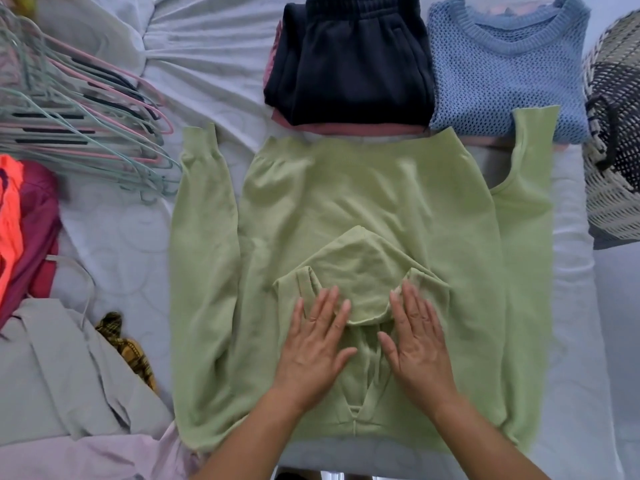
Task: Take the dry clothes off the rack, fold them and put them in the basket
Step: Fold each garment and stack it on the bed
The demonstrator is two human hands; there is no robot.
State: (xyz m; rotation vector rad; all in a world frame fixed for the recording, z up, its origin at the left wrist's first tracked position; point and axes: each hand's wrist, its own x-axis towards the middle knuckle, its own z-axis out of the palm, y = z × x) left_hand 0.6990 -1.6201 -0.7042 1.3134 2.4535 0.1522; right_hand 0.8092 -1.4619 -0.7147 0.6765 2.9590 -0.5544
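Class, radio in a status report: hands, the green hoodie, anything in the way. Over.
Left hand and right hand pressing flat on green hoodie. Hoodie spread on bed, unfolded. Basket far right; one sleeve overlaps blue sweater.

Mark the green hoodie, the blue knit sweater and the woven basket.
green hoodie (363,195): head view, on its body beyond the hood.
blue knit sweater (502,74): head view, on the chest below the collar.
woven basket (609,202): head view, on its side wall.
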